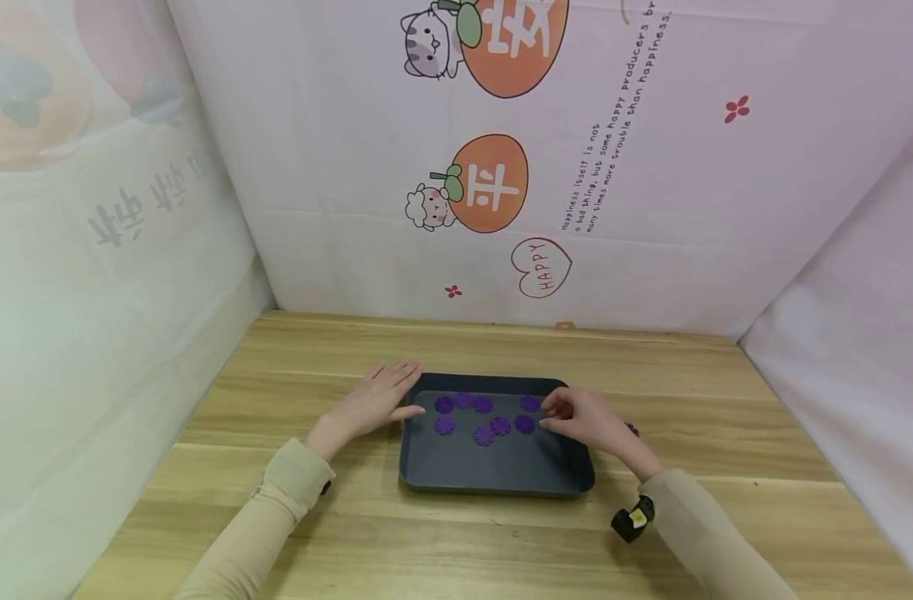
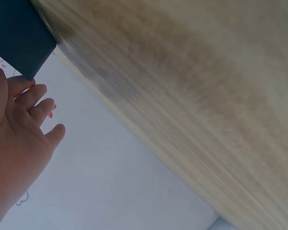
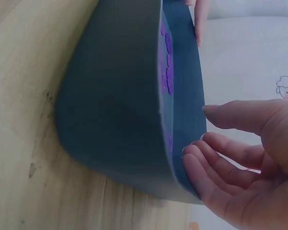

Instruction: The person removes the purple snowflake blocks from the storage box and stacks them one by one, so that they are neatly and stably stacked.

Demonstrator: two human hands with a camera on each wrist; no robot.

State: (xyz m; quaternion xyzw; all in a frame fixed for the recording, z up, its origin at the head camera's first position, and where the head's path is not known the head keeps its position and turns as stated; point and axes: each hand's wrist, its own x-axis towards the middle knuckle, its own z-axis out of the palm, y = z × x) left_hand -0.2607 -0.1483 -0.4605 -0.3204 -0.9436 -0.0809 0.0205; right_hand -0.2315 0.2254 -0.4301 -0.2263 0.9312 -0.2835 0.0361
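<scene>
A dark grey rectangular tray (image 1: 494, 467) lies on the wooden table with several purple scalloped discs (image 1: 484, 436) spread over its floor, mostly toward the back. My left hand (image 1: 381, 400) rests at the tray's back left corner, fingers straight and thumb over the rim. In the left wrist view its fingertips meet the tray corner (image 2: 24, 43). Over the tray's right end is my right hand (image 1: 587, 417), close to two discs, fingers bent and thumb apart. The right wrist view shows nothing between that thumb and the fingers (image 3: 221, 163).
Another purple piece (image 1: 633, 429) lies on the table right of the tray, partly hidden by my right forearm. A printed white cloth (image 1: 351, 208) hangs behind the table (image 1: 336, 525), with more white cloth at both sides.
</scene>
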